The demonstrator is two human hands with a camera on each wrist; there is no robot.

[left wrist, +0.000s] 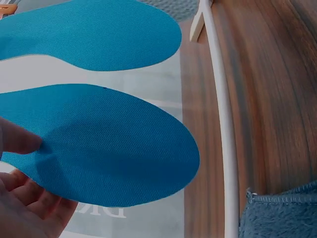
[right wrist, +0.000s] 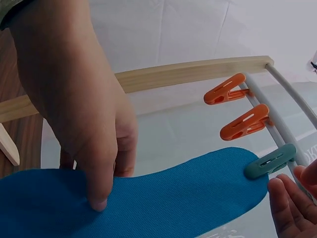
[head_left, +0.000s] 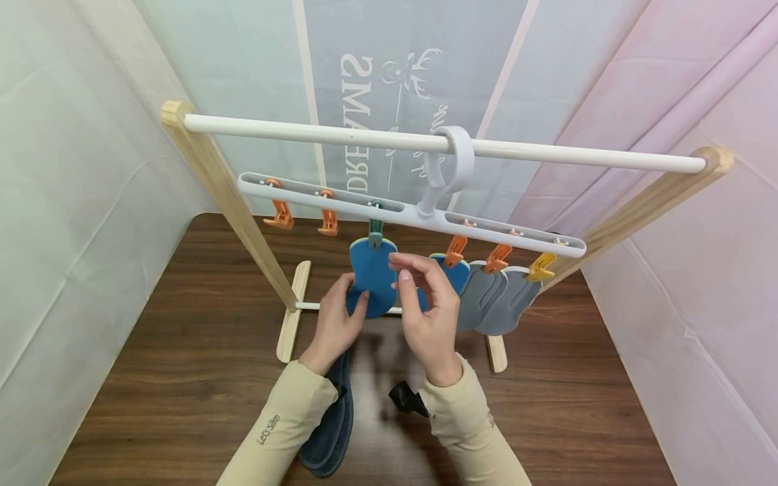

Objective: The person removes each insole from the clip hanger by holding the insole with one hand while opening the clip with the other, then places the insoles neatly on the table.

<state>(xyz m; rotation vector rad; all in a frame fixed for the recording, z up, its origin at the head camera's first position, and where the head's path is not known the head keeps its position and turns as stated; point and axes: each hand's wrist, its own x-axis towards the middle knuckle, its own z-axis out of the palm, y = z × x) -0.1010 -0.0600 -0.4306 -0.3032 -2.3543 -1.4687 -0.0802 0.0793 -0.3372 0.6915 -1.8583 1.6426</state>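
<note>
At the left of the hanger [head_left: 419, 214], a first orange clip [head_left: 281, 214] and another orange clip [head_left: 329, 221] hang with nothing in their grip. Nearer, a dark shoe-shaped pair [head_left: 328, 439] lies partly under the left sleeve [head_left: 282, 415]. Next comes the left hand [head_left: 337, 317], pinching the lower half of a blue insole [head_left: 372, 273] at its left edge, thumb on the near face and fingers behind. That insole hangs from a green clip [head_left: 376, 233] left of the hanger's middle, its long axis running down from the clip, one rounded end up and the other below the left hand. It lies to the right of the left hand and to the left of the right hand [head_left: 431, 310], so between the two; the left is the nearer, being on it. The right hand is raised beside the upper half, fingers loosely bent and grasping nothing, tips close to the clipped end; whether they touch the edge I cannot tell. Farther right, partly hidden by that hand, hangs a second blue insole [head_left: 452, 271], then a grey insole [head_left: 483, 297] and, rightmost, another grey insole [head_left: 513, 304] under a yellow clip [head_left: 541, 267].
</note>
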